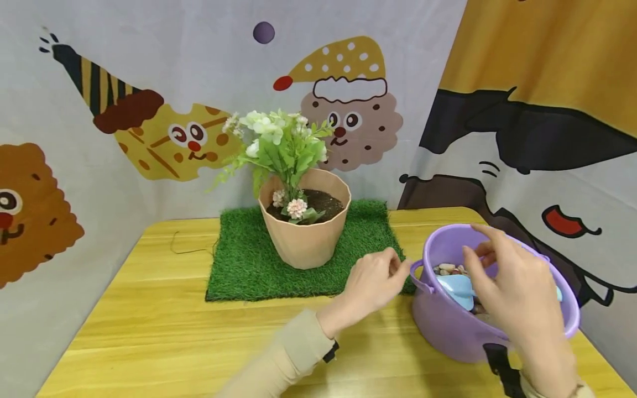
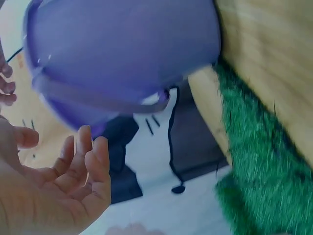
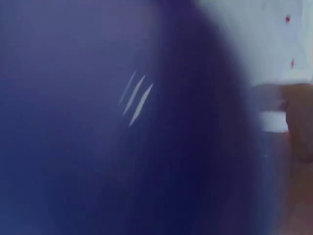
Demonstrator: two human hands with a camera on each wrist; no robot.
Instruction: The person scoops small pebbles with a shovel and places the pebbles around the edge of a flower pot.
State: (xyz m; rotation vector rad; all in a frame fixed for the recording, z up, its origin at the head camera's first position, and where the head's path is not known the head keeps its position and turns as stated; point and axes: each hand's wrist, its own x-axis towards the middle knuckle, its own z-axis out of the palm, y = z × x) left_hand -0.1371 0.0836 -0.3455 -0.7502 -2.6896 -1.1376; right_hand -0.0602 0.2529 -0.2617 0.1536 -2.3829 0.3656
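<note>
A purple bucket (image 1: 448, 331) stands at the table's right side, its handle (image 1: 422, 286) hanging at the near left rim. Inside it lie pebbles (image 1: 445, 268) and a light blue scoop (image 1: 460, 293), partly covered by my right hand (image 1: 520, 282). That hand is over the bucket's opening, thumb and fingers apart, holding nothing. Beside the handle is my left hand (image 1: 373, 279), its fingers loosely bent; the left wrist view shows the palm of the left hand (image 2: 63, 196) bare. The bucket's wall (image 3: 88, 147) fills most of the blurred right wrist view.
A peach flowerpot (image 1: 306, 243) with dark soil, white flowers (image 1: 266, 127) and a pink bloom (image 1: 297, 208) sits on a green turf mat (image 1: 244, 265). A thin dark wire (image 1: 191, 251) lies left of the mat on the wooden table (image 1: 149, 331). A cartoon-print curtain (image 1: 199, 44) hangs behind.
</note>
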